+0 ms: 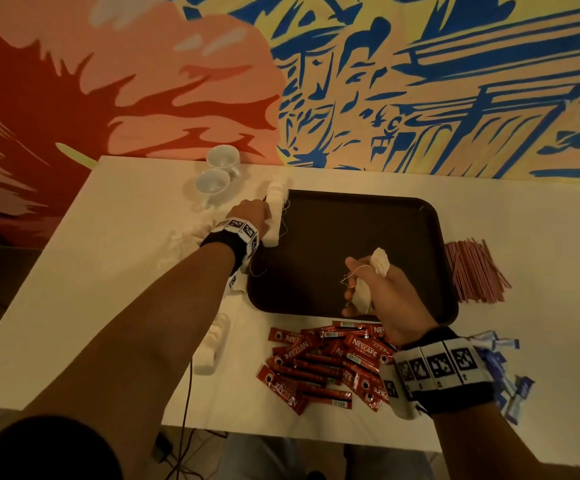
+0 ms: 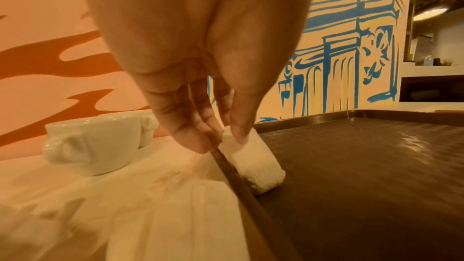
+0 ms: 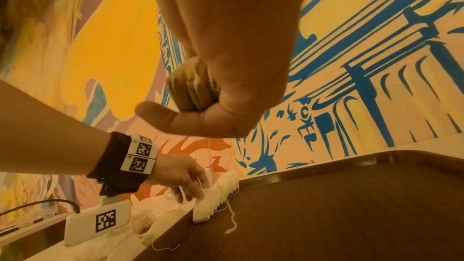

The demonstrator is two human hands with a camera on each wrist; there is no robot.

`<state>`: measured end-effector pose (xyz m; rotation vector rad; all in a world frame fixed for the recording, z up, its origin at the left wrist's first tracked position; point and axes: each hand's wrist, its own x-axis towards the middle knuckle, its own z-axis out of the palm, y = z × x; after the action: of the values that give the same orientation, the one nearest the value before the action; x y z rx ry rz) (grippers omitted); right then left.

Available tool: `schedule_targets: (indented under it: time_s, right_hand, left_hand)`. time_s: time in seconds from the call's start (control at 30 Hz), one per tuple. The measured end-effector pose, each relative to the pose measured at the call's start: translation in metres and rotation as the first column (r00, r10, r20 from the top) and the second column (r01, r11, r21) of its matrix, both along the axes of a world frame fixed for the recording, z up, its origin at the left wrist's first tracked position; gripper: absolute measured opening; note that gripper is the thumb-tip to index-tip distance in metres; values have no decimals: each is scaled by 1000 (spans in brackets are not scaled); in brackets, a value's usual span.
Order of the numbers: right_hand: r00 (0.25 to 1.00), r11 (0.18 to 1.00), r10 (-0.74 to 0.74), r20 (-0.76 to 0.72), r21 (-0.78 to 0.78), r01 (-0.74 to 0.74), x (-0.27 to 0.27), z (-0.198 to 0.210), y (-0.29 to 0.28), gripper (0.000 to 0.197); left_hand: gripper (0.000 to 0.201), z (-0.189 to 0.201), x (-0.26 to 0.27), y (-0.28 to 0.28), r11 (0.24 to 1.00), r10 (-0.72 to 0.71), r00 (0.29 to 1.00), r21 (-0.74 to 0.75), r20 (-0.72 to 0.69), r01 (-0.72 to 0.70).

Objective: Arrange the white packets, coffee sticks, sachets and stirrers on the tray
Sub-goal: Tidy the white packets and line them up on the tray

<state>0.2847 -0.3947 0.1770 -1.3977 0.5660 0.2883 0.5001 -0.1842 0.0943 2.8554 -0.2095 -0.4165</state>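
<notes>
Painted mural behind a white table (image 1: pixel 136 209): left hand (image 1: pixel 252 211) fingers (image 2: pixel 236 126) pinch a white packet (image 2: pixel 253 161) at the brown tray's (image 1: pixel 430 237) left rim; right hand (image 1: pixel 382 289) grips bunched packets (image 1: pixel 380 261) above the tray. Coffee sticks (image 1: pixel 323 365) lie near.

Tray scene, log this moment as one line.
left hand: setting white packets along tray edge | right hand: holding packets | coffee sticks, stirrers: off tray

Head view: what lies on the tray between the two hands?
Only bare brown tray and loose white threads separate the left hand from the right hand, per head view.
</notes>
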Motion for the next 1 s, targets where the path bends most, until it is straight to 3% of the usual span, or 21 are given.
schedule_targets:
  time_s: [0.2, 0.43, 0.6, 0.8, 1.0]
  right_hand:
    - [1000, 1000, -4, 14, 8, 4, 1, 2, 0, 22]
    - [1000, 998, 31, -4, 63, -31, -2, 3, 0, 19]
    - [997, 977, 78, -3, 202, -76, -5, 10, -5, 10]
    - [993, 944, 90, 78, 310, -110, -16, 24, -8, 31]
    - [984, 913, 131, 122, 373, -168, -45, 31, -4, 30]
  left_hand:
    - [23, 16, -11, -11, 996, 87, 993, -30, 82, -85]
    - [58, 16, -26, -14, 998, -33, 992, 56, -120, 40]
    - [34, 30, -32, -8, 999, -35, 995, 10, -94, 36]
    - [22, 67, -62, 6, 958, 54, 998, -283, 26, -45]
    - [18, 112, -131, 16, 770, 141, 990, -625, -28, -127]
